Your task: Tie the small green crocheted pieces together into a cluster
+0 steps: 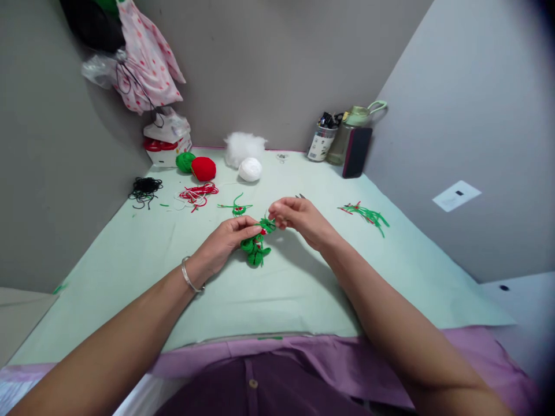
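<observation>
Over the middle of the table, my left hand (232,237) is closed on a small green crocheted piece (255,254) with red and white bits. Its lower part hangs below my fingers, and part of it is hidden by them. My right hand (295,216) is at the upper right end of the piece, with thumb and fingers pinched together. A thin strand seems to rise near those fingertips; whether it is yarn or a needle I cannot make out. Just beyond my hands lies another small green and red piece (238,209) with loose yarn ends.
Red yarn ball (203,169), green yarn ball (185,162), white yarn ball (250,170) and white stuffing (245,149) sit at the back. Black yarn (146,189) lies left, green yarn ends (366,216) right. A phone (357,152), bottle (336,147) and pen cup (321,143) stand back right.
</observation>
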Demonstrator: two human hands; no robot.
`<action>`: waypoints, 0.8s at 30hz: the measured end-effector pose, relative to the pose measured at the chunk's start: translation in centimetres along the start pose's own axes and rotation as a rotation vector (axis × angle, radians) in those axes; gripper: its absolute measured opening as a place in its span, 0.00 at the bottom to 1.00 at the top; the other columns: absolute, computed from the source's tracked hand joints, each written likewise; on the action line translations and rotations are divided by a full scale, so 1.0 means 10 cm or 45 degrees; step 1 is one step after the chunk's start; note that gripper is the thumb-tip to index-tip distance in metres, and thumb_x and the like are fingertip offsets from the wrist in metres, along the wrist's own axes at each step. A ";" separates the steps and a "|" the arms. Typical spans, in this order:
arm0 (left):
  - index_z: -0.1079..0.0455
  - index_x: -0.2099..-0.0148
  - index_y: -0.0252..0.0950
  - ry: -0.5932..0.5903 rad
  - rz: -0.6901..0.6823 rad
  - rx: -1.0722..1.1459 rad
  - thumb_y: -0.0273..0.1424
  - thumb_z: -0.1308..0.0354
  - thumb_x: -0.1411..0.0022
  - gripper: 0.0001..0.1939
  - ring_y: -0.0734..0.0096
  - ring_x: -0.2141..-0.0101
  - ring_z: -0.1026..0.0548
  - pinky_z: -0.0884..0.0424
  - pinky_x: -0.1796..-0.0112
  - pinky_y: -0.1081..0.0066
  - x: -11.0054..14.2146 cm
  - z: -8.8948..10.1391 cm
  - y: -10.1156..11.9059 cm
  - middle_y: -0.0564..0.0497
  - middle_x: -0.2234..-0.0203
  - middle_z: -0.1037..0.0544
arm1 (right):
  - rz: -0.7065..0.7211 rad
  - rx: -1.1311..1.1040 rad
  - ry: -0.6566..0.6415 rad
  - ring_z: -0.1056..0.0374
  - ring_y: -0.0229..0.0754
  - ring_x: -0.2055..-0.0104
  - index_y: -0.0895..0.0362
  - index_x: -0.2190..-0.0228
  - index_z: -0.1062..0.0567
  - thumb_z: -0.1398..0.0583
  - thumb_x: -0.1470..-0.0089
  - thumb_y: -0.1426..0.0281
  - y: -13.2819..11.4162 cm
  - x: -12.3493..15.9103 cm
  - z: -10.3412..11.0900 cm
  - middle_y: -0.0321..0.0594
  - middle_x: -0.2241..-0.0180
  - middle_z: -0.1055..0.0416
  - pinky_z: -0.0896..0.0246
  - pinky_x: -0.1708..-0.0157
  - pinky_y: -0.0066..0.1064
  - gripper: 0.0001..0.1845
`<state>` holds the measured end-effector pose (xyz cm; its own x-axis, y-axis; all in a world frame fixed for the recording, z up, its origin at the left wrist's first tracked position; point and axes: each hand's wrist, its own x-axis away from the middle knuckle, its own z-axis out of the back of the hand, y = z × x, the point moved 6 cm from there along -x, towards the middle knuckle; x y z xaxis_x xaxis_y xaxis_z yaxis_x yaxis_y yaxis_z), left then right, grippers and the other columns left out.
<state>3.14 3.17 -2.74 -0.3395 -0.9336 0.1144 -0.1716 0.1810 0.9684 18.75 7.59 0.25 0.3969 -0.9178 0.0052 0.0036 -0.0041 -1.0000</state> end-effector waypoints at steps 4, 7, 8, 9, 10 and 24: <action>0.23 0.64 0.35 -0.008 -0.002 -0.053 0.39 0.32 0.44 0.13 0.71 0.73 0.28 0.36 0.70 0.70 -0.01 0.01 0.00 0.49 0.72 0.23 | 0.093 0.218 -0.143 0.39 0.35 0.73 0.59 0.72 0.22 0.35 0.48 0.62 -0.05 0.08 -0.20 0.34 0.77 0.30 0.44 0.71 0.28 0.12; 0.23 0.65 0.35 -0.008 0.026 -0.064 0.41 0.30 0.46 0.14 0.71 0.73 0.28 0.37 0.71 0.70 -0.03 0.01 -0.05 0.49 0.73 0.23 | 0.098 0.232 -0.088 0.40 0.34 0.74 0.59 0.74 0.23 0.37 0.49 0.67 -0.04 0.09 -0.28 0.33 0.78 0.32 0.46 0.72 0.28 0.07; 0.23 0.67 0.35 -0.004 0.034 -0.060 0.41 0.30 0.46 0.14 0.71 0.74 0.29 0.37 0.71 0.70 -0.03 0.01 -0.06 0.50 0.74 0.24 | 0.099 0.213 -0.062 0.40 0.34 0.74 0.59 0.75 0.23 0.37 0.50 0.68 -0.03 0.08 -0.30 0.33 0.78 0.32 0.46 0.72 0.28 0.07; 0.24 0.69 0.35 -0.001 0.041 -0.053 0.41 0.29 0.47 0.15 0.71 0.74 0.29 0.37 0.72 0.71 -0.04 0.01 -0.08 0.51 0.75 0.25 | 0.109 0.184 -0.023 0.40 0.34 0.74 0.59 0.76 0.24 0.37 0.51 0.69 -0.02 0.07 -0.30 0.33 0.78 0.32 0.46 0.72 0.28 0.06; 0.26 0.70 0.35 -0.003 0.047 -0.048 0.41 0.29 0.48 0.15 0.72 0.75 0.29 0.37 0.72 0.71 -0.04 0.01 -0.09 0.51 0.76 0.26 | 0.118 0.143 0.020 0.41 0.33 0.75 0.59 0.77 0.25 0.36 0.52 0.69 -0.01 0.05 -0.29 0.32 0.79 0.33 0.47 0.72 0.28 0.07; 0.28 0.72 0.36 -0.121 0.046 -0.143 0.40 0.29 0.48 0.15 0.72 0.75 0.31 0.37 0.71 0.70 -0.01 -0.10 -0.03 0.52 0.78 0.27 | -0.168 -0.506 -0.091 0.59 0.26 0.85 0.57 0.73 0.33 0.32 0.52 0.65 0.11 -0.05 -0.17 0.22 0.85 0.47 0.65 0.82 0.23 0.15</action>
<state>4.13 2.86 -2.83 -0.4303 -0.8928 0.1335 -0.0552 0.1736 0.9833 17.02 7.36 -0.86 0.4794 -0.8694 0.1196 -0.2902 -0.2856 -0.9134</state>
